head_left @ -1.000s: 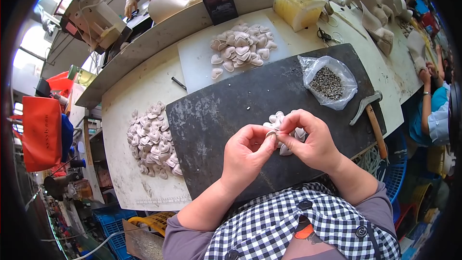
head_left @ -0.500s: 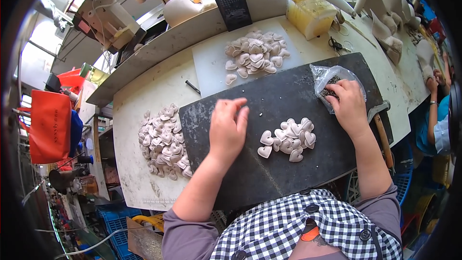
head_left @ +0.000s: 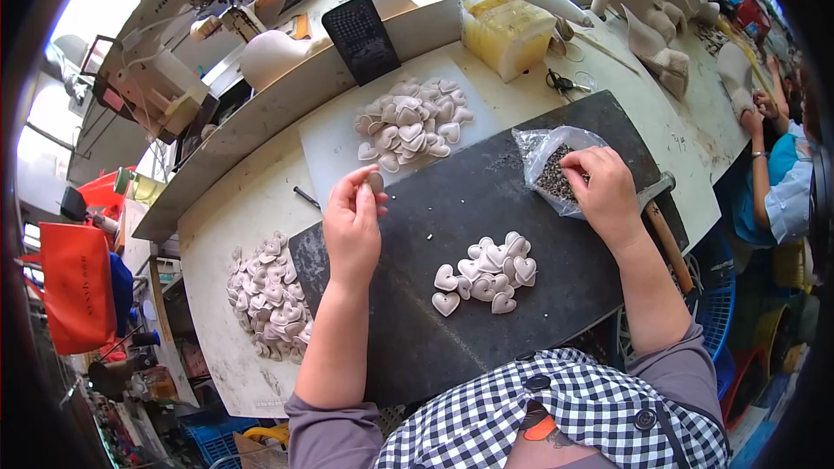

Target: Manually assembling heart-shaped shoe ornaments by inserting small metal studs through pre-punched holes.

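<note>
While your left hand (head_left: 352,230) pinches a small taupe piece (head_left: 375,181) above the black board (head_left: 400,265), your right hand (head_left: 605,195), grip unclear, dips into the clear bag (head_left: 569,136) on it; hearts (head_left: 492,266) lie mid-board.

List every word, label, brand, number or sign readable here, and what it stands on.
Wording is not copied here, only located:
Red bag: dark lettering running lengthwise, small and blurred.
Grey panel, upper left: dark capital letters.
White table, right side: a faint dark mark, too small to read.
</note>
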`<action>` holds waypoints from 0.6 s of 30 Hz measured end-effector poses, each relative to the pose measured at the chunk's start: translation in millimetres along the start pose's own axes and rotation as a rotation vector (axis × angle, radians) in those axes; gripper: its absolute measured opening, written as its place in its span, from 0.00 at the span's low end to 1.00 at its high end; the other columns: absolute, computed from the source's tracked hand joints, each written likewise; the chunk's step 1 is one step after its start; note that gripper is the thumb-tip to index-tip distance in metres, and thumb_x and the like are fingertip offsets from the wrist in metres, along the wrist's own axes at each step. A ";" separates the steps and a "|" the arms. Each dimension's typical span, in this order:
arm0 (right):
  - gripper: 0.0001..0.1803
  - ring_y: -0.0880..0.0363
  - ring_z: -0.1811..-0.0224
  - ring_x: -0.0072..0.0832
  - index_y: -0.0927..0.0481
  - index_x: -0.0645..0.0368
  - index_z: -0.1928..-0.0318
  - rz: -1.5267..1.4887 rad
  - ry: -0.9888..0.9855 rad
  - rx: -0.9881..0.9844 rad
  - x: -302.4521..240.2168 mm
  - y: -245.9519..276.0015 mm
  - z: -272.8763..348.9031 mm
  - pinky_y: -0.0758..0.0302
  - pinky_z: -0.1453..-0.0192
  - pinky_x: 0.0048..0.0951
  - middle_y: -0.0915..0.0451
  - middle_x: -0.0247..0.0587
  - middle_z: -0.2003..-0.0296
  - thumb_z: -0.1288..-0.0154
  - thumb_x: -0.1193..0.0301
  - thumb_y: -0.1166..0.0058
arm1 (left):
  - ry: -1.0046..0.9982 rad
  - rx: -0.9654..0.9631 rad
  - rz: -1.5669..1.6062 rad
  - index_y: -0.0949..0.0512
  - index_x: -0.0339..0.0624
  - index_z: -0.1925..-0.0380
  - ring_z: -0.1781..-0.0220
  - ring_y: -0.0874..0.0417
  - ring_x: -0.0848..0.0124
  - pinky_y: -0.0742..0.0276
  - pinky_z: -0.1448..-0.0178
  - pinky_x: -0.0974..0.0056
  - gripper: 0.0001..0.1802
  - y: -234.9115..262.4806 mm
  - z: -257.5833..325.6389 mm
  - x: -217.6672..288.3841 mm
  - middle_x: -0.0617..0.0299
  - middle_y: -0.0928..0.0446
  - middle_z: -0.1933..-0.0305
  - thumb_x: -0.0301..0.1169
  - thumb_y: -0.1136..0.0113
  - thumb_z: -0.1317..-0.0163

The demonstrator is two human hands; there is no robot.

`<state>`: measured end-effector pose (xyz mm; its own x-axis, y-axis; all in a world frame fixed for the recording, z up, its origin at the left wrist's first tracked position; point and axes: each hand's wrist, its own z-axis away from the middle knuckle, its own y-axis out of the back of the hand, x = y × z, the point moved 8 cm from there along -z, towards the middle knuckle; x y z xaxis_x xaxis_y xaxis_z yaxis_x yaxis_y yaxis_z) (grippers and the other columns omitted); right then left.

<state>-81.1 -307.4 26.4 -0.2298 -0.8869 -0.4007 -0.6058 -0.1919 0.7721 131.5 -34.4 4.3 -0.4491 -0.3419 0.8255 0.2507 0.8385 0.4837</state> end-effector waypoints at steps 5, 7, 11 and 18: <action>0.04 0.20 0.60 0.43 0.17 0.59 0.65 -0.001 -0.039 -0.039 -0.1 7.3 -0.9 0.23 0.53 0.40 0.17 0.43 0.66 0.38 0.73 0.37 | 0.518 -0.377 0.824 0.28 0.33 0.39 0.55 0.17 0.70 0.18 0.51 0.69 0.18 -39.7 65.6 48.8 0.57 0.23 0.48 0.27 0.47 0.25; 0.04 0.20 0.60 0.44 0.17 0.59 0.64 0.039 -0.007 -0.016 -2.6 8.4 -0.1 0.23 0.54 0.41 0.17 0.43 0.65 0.37 0.73 0.38 | 0.608 -0.415 0.907 0.27 0.34 0.40 0.54 0.17 0.70 0.20 0.51 0.70 0.18 -47.2 80.9 51.6 0.58 0.22 0.51 0.25 0.42 0.29; 0.05 0.19 0.61 0.45 0.17 0.61 0.61 -0.097 -0.070 0.017 -2.5 13.5 2.7 0.23 0.54 0.41 0.17 0.46 0.64 0.34 0.73 0.40 | 0.671 -0.475 1.032 0.25 0.35 0.43 0.54 0.17 0.72 0.22 0.50 0.71 0.18 -57.1 98.4 56.2 0.60 0.20 0.52 0.24 0.38 0.32; 0.05 0.16 0.60 0.29 0.16 0.62 0.58 -0.823 -0.295 -0.250 -59.1 6.9 25.0 0.21 0.56 0.27 0.16 0.42 0.64 0.35 0.78 0.39 | 0.593 -0.446 0.956 0.23 0.33 0.46 0.54 0.17 0.74 0.21 0.49 0.69 0.16 -65.2 106.3 61.0 0.59 0.17 0.53 0.24 0.37 0.32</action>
<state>-90.8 -245.8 43.1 -0.0043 -0.2921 -0.9564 -0.4897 -0.8332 0.2567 -3.4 -64.9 -7.8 0.5124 0.0967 0.8533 0.5929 0.6790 -0.4330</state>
